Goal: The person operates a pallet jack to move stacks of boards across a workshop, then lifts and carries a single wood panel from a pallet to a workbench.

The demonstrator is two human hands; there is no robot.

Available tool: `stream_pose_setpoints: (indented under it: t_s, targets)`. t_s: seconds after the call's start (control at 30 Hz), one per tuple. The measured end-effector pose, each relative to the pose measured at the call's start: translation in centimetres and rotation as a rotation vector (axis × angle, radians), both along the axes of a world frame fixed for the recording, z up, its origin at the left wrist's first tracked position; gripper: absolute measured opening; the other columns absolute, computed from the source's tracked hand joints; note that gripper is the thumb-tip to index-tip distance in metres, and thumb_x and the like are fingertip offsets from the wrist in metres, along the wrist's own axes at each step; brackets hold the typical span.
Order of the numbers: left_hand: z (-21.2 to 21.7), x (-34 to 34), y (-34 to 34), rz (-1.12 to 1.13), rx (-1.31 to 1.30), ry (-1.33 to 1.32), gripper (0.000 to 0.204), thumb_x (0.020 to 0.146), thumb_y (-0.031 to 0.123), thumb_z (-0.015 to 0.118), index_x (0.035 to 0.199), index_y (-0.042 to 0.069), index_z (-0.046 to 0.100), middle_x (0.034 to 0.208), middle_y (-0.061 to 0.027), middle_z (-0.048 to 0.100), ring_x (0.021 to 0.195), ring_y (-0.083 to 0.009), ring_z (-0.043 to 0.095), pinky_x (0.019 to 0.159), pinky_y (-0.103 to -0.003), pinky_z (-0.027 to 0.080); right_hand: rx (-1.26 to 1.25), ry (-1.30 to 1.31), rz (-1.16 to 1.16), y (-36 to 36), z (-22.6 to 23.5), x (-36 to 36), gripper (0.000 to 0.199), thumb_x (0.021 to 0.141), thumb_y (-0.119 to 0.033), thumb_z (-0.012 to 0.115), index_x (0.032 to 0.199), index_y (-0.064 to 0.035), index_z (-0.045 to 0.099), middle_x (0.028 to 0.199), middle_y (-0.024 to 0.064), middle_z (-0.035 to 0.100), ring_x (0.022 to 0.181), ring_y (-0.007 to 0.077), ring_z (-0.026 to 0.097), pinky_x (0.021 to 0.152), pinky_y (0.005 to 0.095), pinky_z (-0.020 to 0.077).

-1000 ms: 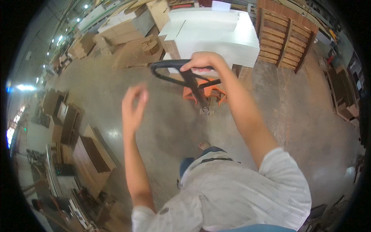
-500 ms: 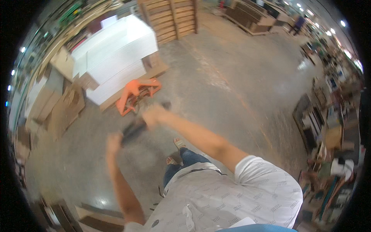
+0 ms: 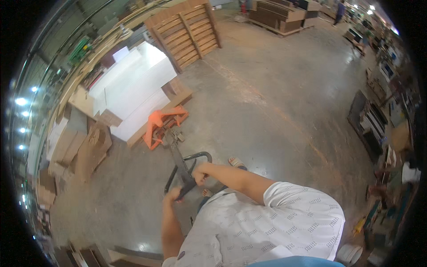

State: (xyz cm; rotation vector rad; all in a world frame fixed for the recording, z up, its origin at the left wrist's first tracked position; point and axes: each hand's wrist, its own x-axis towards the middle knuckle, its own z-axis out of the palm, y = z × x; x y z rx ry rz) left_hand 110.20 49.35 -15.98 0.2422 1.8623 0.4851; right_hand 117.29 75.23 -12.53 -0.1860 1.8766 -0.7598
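Note:
A pallet jack [image 3: 155, 119] with an orange body stands at the near end of a stack of white boards [image 3: 133, 84]. Its dark shaft [image 3: 176, 155] leans toward me and ends in a black looped handle [image 3: 190, 156]. My left hand [image 3: 174, 194] is closed around the handle's near left end. Farther right along the same grip, my right hand [image 3: 201, 174] is wrapped on it, fingers curled. The jack's forks are hidden beneath the load.
A wooden slatted pallet [image 3: 187, 35] stands upright behind the boards. Cardboard [image 3: 93, 149] leans at the left. Brown panels [image 3: 275, 18] are stacked far off, with a person [image 3: 340, 12] beyond. Assorted boards and goods [image 3: 373, 124] line the right side.
Both hands have come nearer to my body, drawing the handle down and toward me. The jack's body and the stack remain together; my view has shifted, and my feet have moved.

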Motion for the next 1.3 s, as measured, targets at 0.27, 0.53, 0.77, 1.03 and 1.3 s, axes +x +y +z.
stream_pose_setpoints:
  t_s: [0.27,0.53,0.77,1.03,1.3]
  targets:
    - [4.2,8.7,19.3,-0.066,0.171,0.583,0.056,0.100,0.038,0.026,0.071,0.004,0.060,0.055,-0.0086,0.057,0.044,-0.0207,0.051,0.057,-0.036,0.046,0.133,0.450,0.193,18.3,-0.5,0.8,0.017,0.061,-0.025,0.069,0.064,-0.0094,0.061,0.058,0.0048,0.057,0.049,0.0188,0.052,0.046,0.0371,0.0380]
    - [4.7,9.3,25.2,0.325,0.027,0.323,0.055,0.101,0.038,0.024,0.089,0.001,0.063,0.066,-0.0086,0.064,0.045,-0.0161,0.053,0.046,-0.033,0.046,0.145,0.398,0.314,24.5,3.1,-0.8,0.019,0.063,-0.027,0.070,0.069,-0.0088,0.066,0.062,0.0042,0.059,0.054,0.0208,0.054,0.051,0.0365,0.0438]
    - [4.3,11.6,29.1,0.329,0.010,0.228,0.044,0.101,0.031,0.028,0.093,0.001,0.059,0.065,-0.0088,0.063,0.047,-0.0167,0.056,0.047,-0.033,0.048,0.134,0.355,0.373,28.6,4.1,1.1,0.023,0.063,-0.029,0.072,0.074,-0.0087,0.070,0.066,0.0052,0.063,0.060,0.0220,0.059,0.056,0.0371,0.0467]
    - [5.0,12.0,30.7,0.321,0.037,0.369,0.054,0.100,0.033,0.023,0.084,-0.001,0.062,0.063,-0.0107,0.062,0.046,-0.0191,0.054,0.049,-0.035,0.047,0.112,0.423,0.385,30.3,2.9,0.9,0.019,0.058,-0.025,0.069,0.067,-0.0082,0.067,0.068,0.0076,0.066,0.056,0.0224,0.059,0.051,0.0384,0.0446]
    - [5.1,14.5,33.7,0.424,0.009,0.344,0.055,0.098,0.038,0.026,0.078,0.001,0.062,0.062,-0.0080,0.061,0.047,-0.0180,0.052,0.049,-0.035,0.046,0.134,0.457,0.416,32.2,2.4,1.9,0.030,0.058,-0.026,0.070,0.083,-0.0094,0.070,0.067,0.0058,0.065,0.060,0.0213,0.060,0.052,0.0366,0.0458]
